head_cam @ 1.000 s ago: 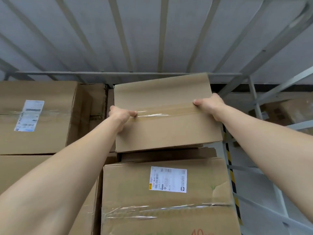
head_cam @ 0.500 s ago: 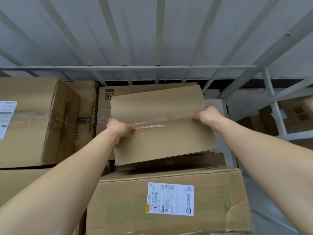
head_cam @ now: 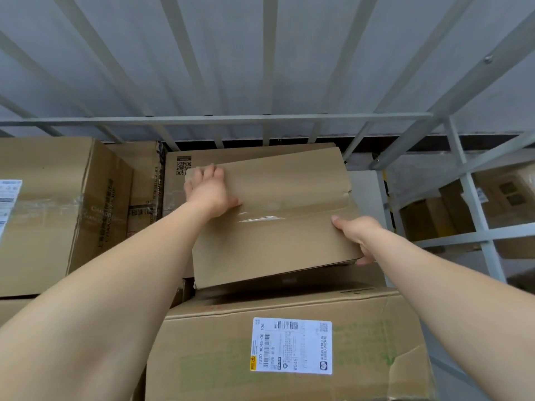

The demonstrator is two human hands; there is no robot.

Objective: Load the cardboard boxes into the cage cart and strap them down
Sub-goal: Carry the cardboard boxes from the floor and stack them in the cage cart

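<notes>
Since prior frame, our left hand [head_cam: 210, 192] shifted to far corner, right hand [head_cam: 357, 235] to near edge; both grip small box [head_cam: 275, 227] atop labelled box [head_cam: 289, 342] in cage cart [head_cam: 217, 119]. Risk: tilted, may slide off.

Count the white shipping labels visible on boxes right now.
2 clear ones: one label on the front of the big lower box, one label at the left edge on the left box. A possible third beyond the cage bars on the right is too blurred to tell.
</notes>
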